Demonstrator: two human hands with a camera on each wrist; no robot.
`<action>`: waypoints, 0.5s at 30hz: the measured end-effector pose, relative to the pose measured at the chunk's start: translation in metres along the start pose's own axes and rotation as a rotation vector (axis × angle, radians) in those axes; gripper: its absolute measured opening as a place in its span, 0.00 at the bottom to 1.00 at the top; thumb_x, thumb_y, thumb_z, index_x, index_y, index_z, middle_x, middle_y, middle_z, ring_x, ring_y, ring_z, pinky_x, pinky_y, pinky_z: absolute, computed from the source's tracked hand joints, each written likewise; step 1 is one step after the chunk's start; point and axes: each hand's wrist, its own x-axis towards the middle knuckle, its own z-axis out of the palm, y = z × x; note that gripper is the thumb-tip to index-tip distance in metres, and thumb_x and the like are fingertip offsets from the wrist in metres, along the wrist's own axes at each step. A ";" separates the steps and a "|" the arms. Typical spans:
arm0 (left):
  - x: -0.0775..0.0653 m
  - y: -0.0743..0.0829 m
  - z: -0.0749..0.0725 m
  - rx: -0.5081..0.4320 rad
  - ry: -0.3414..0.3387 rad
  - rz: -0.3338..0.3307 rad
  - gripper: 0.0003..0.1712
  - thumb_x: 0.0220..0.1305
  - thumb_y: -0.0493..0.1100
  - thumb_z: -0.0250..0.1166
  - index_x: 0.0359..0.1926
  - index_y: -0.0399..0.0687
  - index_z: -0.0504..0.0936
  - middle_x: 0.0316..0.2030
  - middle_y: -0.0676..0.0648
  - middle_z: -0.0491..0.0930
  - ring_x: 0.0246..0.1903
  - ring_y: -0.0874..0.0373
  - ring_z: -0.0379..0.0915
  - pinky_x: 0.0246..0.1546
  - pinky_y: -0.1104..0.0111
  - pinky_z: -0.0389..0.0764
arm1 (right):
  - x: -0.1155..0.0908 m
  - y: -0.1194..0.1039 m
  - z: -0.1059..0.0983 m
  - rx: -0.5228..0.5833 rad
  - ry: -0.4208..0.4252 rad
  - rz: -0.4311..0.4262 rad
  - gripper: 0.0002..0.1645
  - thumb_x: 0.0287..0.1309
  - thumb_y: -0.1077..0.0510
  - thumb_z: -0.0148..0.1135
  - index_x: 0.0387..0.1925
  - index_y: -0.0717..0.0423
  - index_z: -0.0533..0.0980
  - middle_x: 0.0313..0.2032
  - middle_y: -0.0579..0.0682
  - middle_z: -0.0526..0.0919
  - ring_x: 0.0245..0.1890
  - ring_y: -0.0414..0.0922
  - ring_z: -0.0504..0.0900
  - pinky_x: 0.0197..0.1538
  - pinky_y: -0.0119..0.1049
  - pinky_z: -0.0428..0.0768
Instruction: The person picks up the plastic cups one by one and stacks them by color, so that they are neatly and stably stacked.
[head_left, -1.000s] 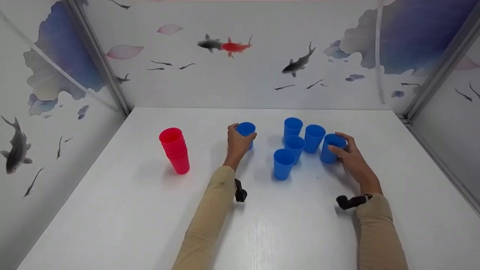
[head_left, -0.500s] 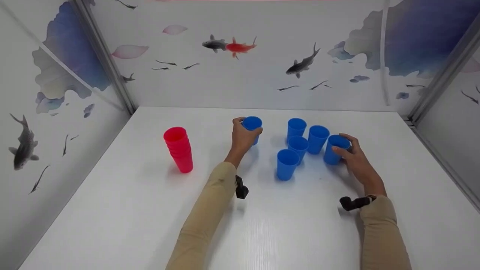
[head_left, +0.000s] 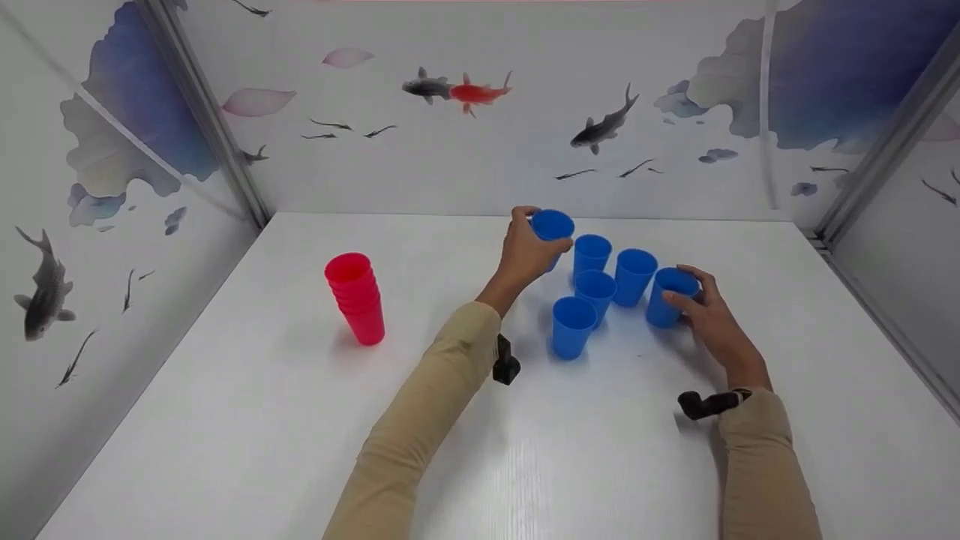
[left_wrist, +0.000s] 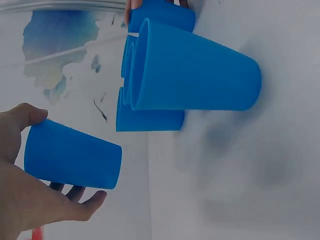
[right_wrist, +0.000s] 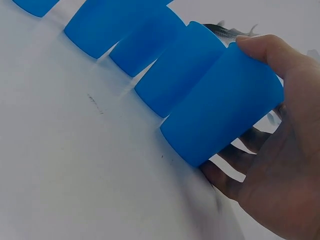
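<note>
My left hand (head_left: pixel 526 251) grips a blue cup (left_wrist: pixel 72 155) round its upper part, thumb on one side and fingers on the other. In the left wrist view that cup is raised off the table, just left of the standing group. At the group's right end, my right hand (head_left: pixel 711 319) holds another blue cup (right_wrist: pixel 222 102), which stands upright on the table with its mouth up. Between the hands stand more upright blue cups: a back one (head_left: pixel 592 253), one beside the right-hand cup (head_left: pixel 634 277), a middle one (head_left: pixel 598 287) and a front one (head_left: pixel 573 330).
A nested stack of red cups (head_left: pixel 360 307) stands upright on the left of the white table (head_left: pixel 247 435). White panels with painted fish enclose the table at the back (head_left: pixel 450 165) and both sides.
My left hand has lifted its blue cup and carried it right and towards the back, close to the standing cups. The right hand keeps its hold in the same place.
</note>
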 end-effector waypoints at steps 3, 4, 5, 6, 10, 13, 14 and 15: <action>-0.001 0.012 0.010 0.021 -0.027 0.022 0.41 0.64 0.47 0.69 0.72 0.49 0.58 0.70 0.41 0.66 0.69 0.46 0.67 0.67 0.55 0.74 | -0.001 0.000 -0.001 -0.005 0.004 -0.001 0.53 0.68 0.34 0.55 0.79 0.36 0.36 0.80 0.57 0.28 0.80 0.62 0.29 0.78 0.63 0.44; -0.003 0.017 0.013 0.026 -0.039 0.031 0.41 0.64 0.47 0.69 0.72 0.49 0.58 0.70 0.41 0.66 0.69 0.47 0.67 0.67 0.56 0.75 | -0.001 0.000 -0.001 -0.008 0.005 -0.001 0.53 0.67 0.34 0.55 0.79 0.36 0.36 0.80 0.57 0.28 0.80 0.62 0.29 0.78 0.63 0.44; -0.004 0.021 0.017 0.033 -0.050 0.038 0.41 0.64 0.47 0.69 0.72 0.49 0.58 0.70 0.42 0.66 0.69 0.48 0.67 0.67 0.56 0.75 | -0.001 0.000 -0.001 -0.011 0.006 -0.003 0.53 0.67 0.34 0.55 0.79 0.36 0.36 0.80 0.57 0.29 0.80 0.62 0.30 0.78 0.63 0.45; -0.005 0.025 0.020 0.041 -0.062 0.044 0.41 0.64 0.47 0.69 0.72 0.50 0.59 0.70 0.42 0.66 0.68 0.48 0.68 0.66 0.57 0.75 | -0.001 0.000 -0.001 -0.014 0.007 0.000 0.53 0.67 0.33 0.55 0.79 0.36 0.36 0.80 0.57 0.29 0.80 0.62 0.30 0.78 0.63 0.45; -0.011 0.042 0.035 0.058 -0.105 0.053 0.41 0.64 0.49 0.70 0.72 0.53 0.60 0.70 0.44 0.67 0.68 0.49 0.69 0.65 0.57 0.77 | -0.002 -0.002 0.001 -0.022 0.013 0.008 0.54 0.66 0.32 0.55 0.79 0.35 0.36 0.80 0.57 0.30 0.80 0.63 0.32 0.78 0.63 0.47; -0.016 0.052 0.047 0.050 -0.133 0.052 0.41 0.63 0.51 0.70 0.72 0.55 0.60 0.71 0.46 0.67 0.68 0.49 0.70 0.65 0.57 0.77 | -0.002 -0.003 0.001 -0.022 0.018 0.021 0.55 0.64 0.30 0.56 0.79 0.34 0.36 0.81 0.57 0.30 0.80 0.63 0.33 0.78 0.63 0.48; -0.017 0.055 0.051 0.047 -0.143 0.054 0.41 0.63 0.52 0.70 0.72 0.56 0.60 0.71 0.47 0.68 0.68 0.49 0.70 0.65 0.56 0.76 | -0.002 -0.003 0.001 -0.022 0.019 0.025 0.55 0.64 0.30 0.56 0.79 0.34 0.36 0.81 0.57 0.31 0.80 0.62 0.34 0.78 0.62 0.48; -0.019 0.058 0.055 0.045 -0.153 0.060 0.41 0.63 0.52 0.70 0.72 0.56 0.61 0.71 0.47 0.68 0.68 0.49 0.70 0.66 0.56 0.76 | -0.002 -0.003 0.001 -0.022 0.018 0.026 0.55 0.64 0.29 0.56 0.79 0.34 0.37 0.81 0.57 0.31 0.80 0.62 0.34 0.78 0.62 0.48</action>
